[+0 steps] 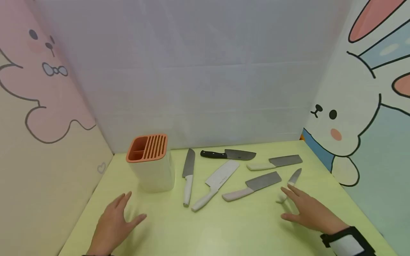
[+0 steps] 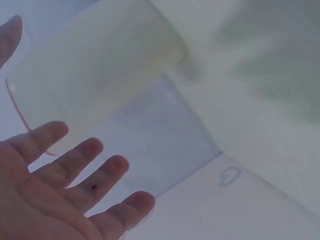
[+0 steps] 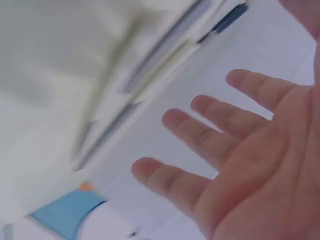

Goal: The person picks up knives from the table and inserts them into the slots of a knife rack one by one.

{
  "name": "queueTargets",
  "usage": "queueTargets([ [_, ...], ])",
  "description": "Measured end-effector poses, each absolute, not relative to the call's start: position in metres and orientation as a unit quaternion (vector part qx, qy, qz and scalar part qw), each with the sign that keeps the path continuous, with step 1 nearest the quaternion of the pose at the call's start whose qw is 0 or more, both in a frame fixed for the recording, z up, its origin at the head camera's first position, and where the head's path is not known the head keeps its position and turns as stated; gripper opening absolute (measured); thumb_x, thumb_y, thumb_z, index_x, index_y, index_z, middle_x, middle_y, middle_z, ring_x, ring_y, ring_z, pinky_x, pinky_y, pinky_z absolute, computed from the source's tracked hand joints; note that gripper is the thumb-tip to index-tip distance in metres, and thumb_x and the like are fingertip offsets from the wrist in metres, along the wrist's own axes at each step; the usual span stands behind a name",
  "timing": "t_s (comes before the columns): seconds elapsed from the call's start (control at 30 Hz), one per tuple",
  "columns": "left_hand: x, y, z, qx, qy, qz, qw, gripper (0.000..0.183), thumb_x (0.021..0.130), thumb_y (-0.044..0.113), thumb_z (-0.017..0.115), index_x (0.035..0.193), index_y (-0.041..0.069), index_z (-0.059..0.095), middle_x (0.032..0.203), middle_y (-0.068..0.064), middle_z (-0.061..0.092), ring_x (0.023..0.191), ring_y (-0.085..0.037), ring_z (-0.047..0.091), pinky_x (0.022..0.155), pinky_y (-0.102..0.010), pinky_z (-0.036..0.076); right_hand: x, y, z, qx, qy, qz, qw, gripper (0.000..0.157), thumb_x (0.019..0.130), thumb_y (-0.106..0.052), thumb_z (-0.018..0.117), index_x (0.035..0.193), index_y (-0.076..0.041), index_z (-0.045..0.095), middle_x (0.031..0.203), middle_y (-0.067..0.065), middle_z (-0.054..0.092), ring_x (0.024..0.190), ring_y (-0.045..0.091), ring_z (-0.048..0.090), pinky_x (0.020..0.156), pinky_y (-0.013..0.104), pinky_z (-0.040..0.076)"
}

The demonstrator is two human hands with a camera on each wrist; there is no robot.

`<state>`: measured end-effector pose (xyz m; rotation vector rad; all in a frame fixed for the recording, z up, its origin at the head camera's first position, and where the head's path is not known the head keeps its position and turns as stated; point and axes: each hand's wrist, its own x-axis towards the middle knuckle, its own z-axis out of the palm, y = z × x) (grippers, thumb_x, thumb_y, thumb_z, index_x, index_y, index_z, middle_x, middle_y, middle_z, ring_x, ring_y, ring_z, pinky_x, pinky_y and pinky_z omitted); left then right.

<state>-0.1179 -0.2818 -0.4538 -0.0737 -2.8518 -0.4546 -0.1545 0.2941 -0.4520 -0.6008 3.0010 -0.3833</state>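
My left hand [image 1: 112, 225] hovers with spread fingers in front of a cream knife block [image 1: 155, 174] with an orange slotted top. In the left wrist view the block's pale side [image 2: 100, 70] lies beyond the fingers. On the right, my right hand [image 1: 309, 209] is held over the table with fingers apart, partly covering a small paring knife [image 1: 294, 176]. Left of it lie two cleavers with pale handles, a nearer one [image 1: 263, 181] and a farther one [image 1: 286, 160]. A white cleaver [image 1: 223, 174] and a white-handled chef's knife [image 1: 189, 165] lie mid-table. Both hands hold nothing.
Behind the others, a black-handled knife [image 1: 240, 154] lies along the back of the pale yellow-green table [image 1: 208, 234]. A plain whitish wall [image 1: 205, 78] rises behind it. Cartoon-printed panels stand at the left [image 1: 57, 117] and right [image 1: 352, 124].
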Motion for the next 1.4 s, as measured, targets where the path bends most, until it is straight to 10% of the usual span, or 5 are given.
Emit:
queueTargets([
  [0.27,-0.174,-0.275,-0.39,-0.122,-0.935,-0.151,0.295,0.102,0.064,0.046,0.081,0.14,-0.001,0.034,0.133,-0.029,0.041,0.119,-0.044,0.038,0.09,-0.062,0.038,-0.198,0.203,-0.4,-0.368,0.925,-0.086,-0.042,0.061,0.086,-0.039,0.065,0.134,-0.006,0.048,0.13,0.018,0.052,0.112,0.031,0.053,0.085,0.045,0.049],
  [0.77,-0.257,-0.266,-0.379,-0.156,-0.973,-0.062,0.161,0.112,0.066,0.079,0.057,0.143,0.002,0.032,0.139,-0.026,0.039,0.129,-0.043,0.028,0.094,-0.068,0.03,-0.262,0.072,-0.421,-0.442,0.895,-0.047,-0.034,0.035,0.086,-0.029,0.067,0.117,-0.013,0.062,0.108,0.003,0.065,0.093,0.016,0.061,0.076,0.033,0.051],
  [1.4,-0.246,-0.261,-0.384,-0.153,-0.966,-0.052,0.202,0.104,0.067,0.072,0.065,0.142,0.006,0.036,0.134,-0.02,0.05,0.118,-0.036,0.047,0.094,-0.065,0.033,-0.282,0.003,-0.482,-0.445,0.894,0.03,-0.033,0.039,0.085,-0.008,0.064,0.118,-0.029,0.062,0.114,0.003,0.055,0.093,0.018,0.057,0.073,0.031,0.051],
])
